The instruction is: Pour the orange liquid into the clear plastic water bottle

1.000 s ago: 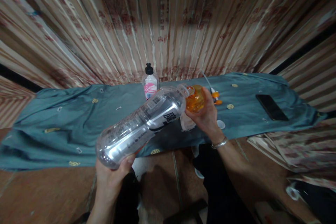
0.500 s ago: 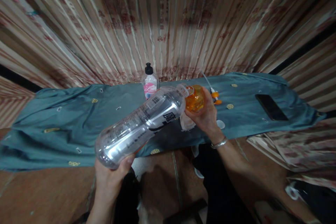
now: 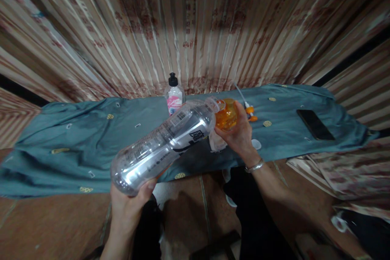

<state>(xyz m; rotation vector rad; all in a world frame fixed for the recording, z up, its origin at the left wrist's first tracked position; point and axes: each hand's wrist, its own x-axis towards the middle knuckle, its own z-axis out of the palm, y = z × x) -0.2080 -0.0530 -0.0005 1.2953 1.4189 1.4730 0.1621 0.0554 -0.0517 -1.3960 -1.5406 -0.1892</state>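
My left hand (image 3: 131, 199) grips the base of a large clear plastic bottle (image 3: 161, 142) with a silvery label. The bottle slants up to the right, and its open neck meets the mouth of a small orange see-through bottle (image 3: 227, 115). My right hand (image 3: 240, 134), with a bracelet at the wrist, is wrapped round that orange bottle from its right side. I cannot tell whether liquid passes between the two. Just beyond the orange bottle lies an orange and white pump head (image 3: 250, 114) with a thin clear tube.
A clear bottle with a black cap and pink label (image 3: 174, 99) stands at the table's back. A crumpled pale wrap (image 3: 217, 143), a small clear lid (image 3: 256, 144) and a black phone (image 3: 315, 124) lie on the green tablecloth (image 3: 76, 146). A pleated curtain (image 3: 195, 28) hangs behind.
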